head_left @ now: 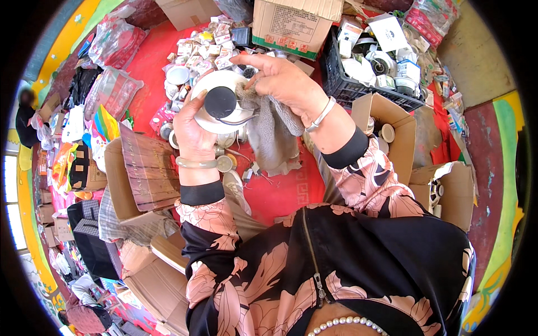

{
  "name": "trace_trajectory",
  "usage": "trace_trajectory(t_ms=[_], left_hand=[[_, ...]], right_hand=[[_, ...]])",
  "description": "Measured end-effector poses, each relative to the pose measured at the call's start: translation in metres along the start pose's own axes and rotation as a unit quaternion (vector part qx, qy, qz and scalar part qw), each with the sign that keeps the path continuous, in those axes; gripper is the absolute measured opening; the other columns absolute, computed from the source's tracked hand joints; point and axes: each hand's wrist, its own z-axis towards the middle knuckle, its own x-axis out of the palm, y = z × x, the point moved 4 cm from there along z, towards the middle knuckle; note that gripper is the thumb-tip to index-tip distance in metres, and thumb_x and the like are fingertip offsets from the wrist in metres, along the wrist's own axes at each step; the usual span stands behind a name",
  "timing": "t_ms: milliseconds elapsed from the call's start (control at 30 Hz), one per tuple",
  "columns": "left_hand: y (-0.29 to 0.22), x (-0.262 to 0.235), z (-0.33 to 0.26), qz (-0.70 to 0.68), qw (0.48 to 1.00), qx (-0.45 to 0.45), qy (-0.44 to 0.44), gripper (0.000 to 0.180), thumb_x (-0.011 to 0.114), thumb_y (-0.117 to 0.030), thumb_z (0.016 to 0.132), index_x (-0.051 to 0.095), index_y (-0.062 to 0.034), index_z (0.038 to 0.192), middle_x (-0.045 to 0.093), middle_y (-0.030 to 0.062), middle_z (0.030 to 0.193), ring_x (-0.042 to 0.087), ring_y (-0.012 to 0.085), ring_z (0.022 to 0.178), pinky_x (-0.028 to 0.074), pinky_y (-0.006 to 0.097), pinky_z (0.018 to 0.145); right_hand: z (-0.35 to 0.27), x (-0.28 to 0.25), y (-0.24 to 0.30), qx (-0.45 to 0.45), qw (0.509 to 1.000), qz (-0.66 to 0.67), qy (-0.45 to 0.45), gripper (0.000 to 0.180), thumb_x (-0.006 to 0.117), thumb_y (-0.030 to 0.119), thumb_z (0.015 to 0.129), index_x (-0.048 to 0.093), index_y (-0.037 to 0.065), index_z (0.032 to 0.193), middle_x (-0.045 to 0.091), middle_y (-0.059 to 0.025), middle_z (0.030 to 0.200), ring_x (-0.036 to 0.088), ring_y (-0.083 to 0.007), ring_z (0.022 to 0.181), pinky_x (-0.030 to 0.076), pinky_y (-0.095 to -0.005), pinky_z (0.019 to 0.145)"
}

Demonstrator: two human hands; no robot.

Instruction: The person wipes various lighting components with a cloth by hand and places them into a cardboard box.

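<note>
A white round fixture (pixel 210 120) with a black cylinder on its back and a thin dark wire is held up in front of me. Its exact kind I cannot tell. My left hand (pixel 193 129) grips it at the left edge, thumb and fingers closed around the rim. A grey cloth (pixel 274 134) hangs from my right hand (pixel 286 84), which pinches it against the right side of the fixture, index finger stretched out over the top. Below and behind lie several small round parts (pixel 225 163) and loose wires.
Many small boxes and parts (pixel 207 47) lie heaped on the red floor covering (pixel 157 47). A black crate (pixel 342 84) of round fixtures stands at the far right. Cardboard boxes (pixel 403 129) flank me on both sides. Another large carton (pixel 291 28) is at the back.
</note>
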Motion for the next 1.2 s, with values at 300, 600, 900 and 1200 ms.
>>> trace_trajectory(t_ms=[300,600,900,1200], left_hand=[[0.001,-0.012,-0.001,-0.016,0.999,-0.006,-0.038,0.04,0.05,-0.009,0.082,0.047,0.0106,0.117,0.056,0.0193,0.113,0.055,0.0306,0.104,0.043,0.042,0.094],[-0.013,-0.026,0.0,-0.149,0.988,0.038,0.033,0.041,0.038,-0.011,0.086,0.044,0.0116,0.12,0.053,0.0225,0.118,0.053,0.0321,0.109,0.041,0.043,0.096],[-0.009,-0.021,-0.003,-0.018,0.99,0.046,-0.133,0.042,0.042,-0.01,0.084,0.044,0.0087,0.122,0.053,0.0212,0.118,0.052,0.0315,0.109,0.041,0.042,0.096],[-0.013,-0.011,-0.006,-0.105,0.993,0.055,-0.014,0.047,0.047,-0.007,0.081,0.04,0.0094,0.124,0.05,0.022,0.121,0.051,0.0326,0.111,0.039,0.044,0.099]], right_hand=[[0.006,-0.071,0.01,-0.114,0.961,0.092,-0.234,0.035,0.049,-0.007,0.075,0.06,-0.001,0.108,0.063,-0.0132,0.096,0.061,-0.0181,0.088,0.05,-0.0287,0.078],[-0.004,-0.057,0.027,-0.129,0.974,-0.084,-0.167,0.024,0.055,0.007,0.081,0.062,0.002,0.103,0.064,-0.0042,0.093,0.059,-0.0104,0.078,0.046,-0.0222,0.07],[-0.001,0.025,0.008,-0.324,0.807,-0.491,-0.051,0.03,0.052,-0.004,0.066,0.064,0.0,0.094,0.057,-0.0133,0.087,0.052,-0.0327,0.084,0.043,-0.0379,0.078],[0.012,-0.015,0.007,-0.208,0.95,-0.221,-0.066,0.026,0.054,0.006,0.072,0.066,0.005,0.095,0.062,-0.0116,0.094,0.06,-0.0226,0.083,0.048,-0.0301,0.077]])
